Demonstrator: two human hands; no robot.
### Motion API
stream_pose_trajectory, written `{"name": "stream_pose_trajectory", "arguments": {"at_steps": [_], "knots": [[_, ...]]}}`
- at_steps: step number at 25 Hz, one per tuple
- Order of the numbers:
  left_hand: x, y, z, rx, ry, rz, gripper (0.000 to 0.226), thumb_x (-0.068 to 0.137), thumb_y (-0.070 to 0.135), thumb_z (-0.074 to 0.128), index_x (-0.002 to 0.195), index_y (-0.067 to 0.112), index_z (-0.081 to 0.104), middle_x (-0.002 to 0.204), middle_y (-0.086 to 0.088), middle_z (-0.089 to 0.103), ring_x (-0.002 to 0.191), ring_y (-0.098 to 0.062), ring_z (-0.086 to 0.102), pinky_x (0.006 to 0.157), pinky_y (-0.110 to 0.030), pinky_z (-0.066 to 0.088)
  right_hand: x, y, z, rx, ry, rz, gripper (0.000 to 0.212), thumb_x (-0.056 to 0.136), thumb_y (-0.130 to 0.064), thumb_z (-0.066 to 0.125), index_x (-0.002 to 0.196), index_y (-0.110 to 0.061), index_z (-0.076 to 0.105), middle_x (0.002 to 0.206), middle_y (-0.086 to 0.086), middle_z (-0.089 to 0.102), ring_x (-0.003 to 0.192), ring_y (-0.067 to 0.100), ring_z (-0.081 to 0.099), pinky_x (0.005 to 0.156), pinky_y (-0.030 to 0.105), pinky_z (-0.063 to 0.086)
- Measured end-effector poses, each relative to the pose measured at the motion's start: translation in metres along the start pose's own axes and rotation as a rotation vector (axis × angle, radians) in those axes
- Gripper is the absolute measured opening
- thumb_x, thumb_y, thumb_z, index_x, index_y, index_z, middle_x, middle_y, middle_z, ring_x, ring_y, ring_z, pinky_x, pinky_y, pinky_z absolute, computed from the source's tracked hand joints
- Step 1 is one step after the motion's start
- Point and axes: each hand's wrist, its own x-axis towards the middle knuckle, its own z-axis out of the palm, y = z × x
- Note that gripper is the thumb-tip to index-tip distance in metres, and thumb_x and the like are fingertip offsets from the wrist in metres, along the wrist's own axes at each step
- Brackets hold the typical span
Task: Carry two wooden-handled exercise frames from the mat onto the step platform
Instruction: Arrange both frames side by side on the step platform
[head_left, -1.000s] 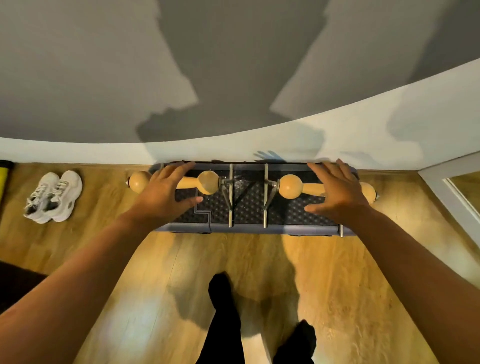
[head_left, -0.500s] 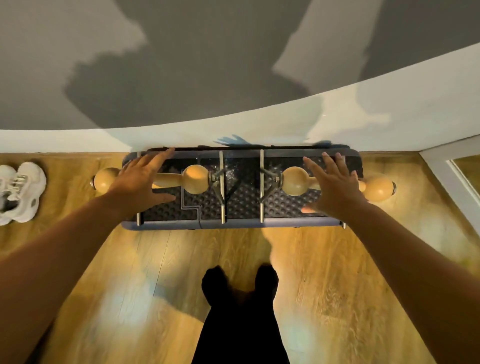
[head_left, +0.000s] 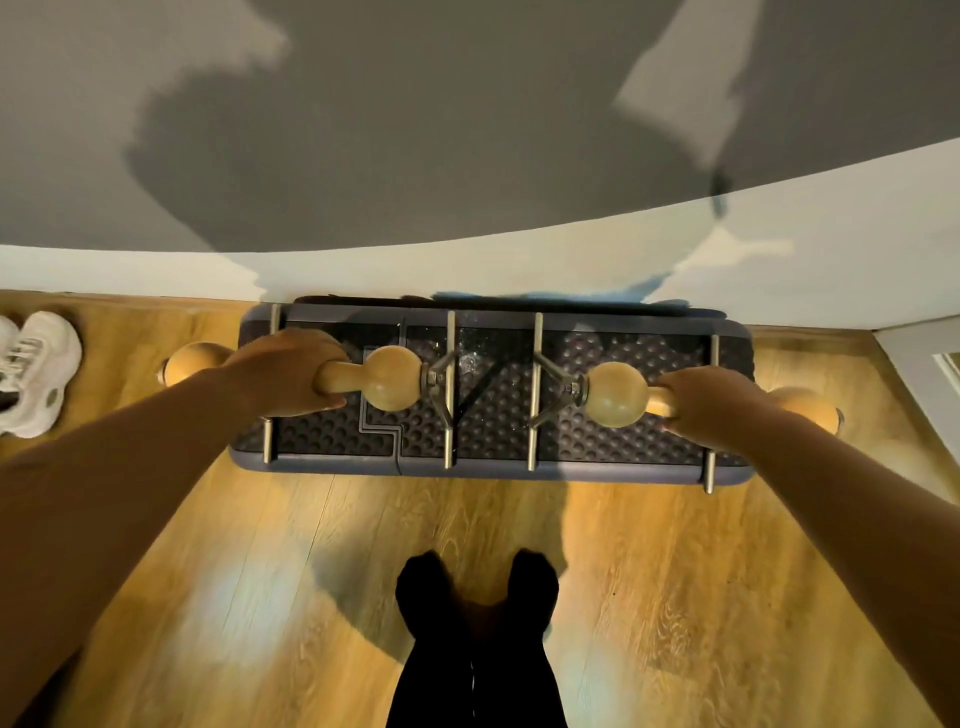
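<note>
Two exercise frames with rounded wooden handles and metal legs stand side by side on the dark studded step platform against the wall. My left hand is wrapped around the handle of the left frame. My right hand is closed around the handle of the right frame. Both frames' metal bars rest across the platform top. The outer wooden knobs stick out past my wrists.
A pair of white sneakers sits on the wooden floor at the far left. A white skirting board and grey wall run behind the platform. My feet in black socks stand in front of it. A white door frame is at the right.
Both hands were flat and spread above the handles; now they have closed around them. The view has moved closer to the platform.
</note>
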Motion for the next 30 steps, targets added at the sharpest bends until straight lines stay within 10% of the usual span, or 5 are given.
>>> {"name": "stream_pose_trajectory", "arguments": {"at_steps": [5, 30], "knots": [[0.000, -0.004, 0.000, 0.002, -0.026, 0.010, 0.022, 0.089, 0.056, 0.072, 0.085, 0.043, 0.054, 0.072, 0.022, 0.059, 0.069, -0.001, 0.057, 0.067, -0.028, 0.039, -0.002, 0.000, -0.004, 0.036, -0.017, 0.008, 0.022, 0.088, -0.023, 0.077, 0.108, -0.027, 0.072, 0.078, -0.009, 0.066, 0.069, 0.010, 0.062, 0.071, 0.034, 0.057], [0.026, 0.041, 0.016, -0.025, 0.037, 0.114, 0.020, 0.091, 0.061, 0.066, 0.094, 0.043, 0.056, 0.078, 0.021, 0.059, 0.071, -0.001, 0.056, 0.068, -0.026, 0.040, 0.008, -0.056, -0.004, 0.053, 0.056, -0.058, 0.015, 0.090, -0.028, 0.075, 0.092, -0.035, 0.062, 0.076, -0.010, 0.063, 0.070, 0.011, 0.061, 0.065, 0.030, 0.050]]}}
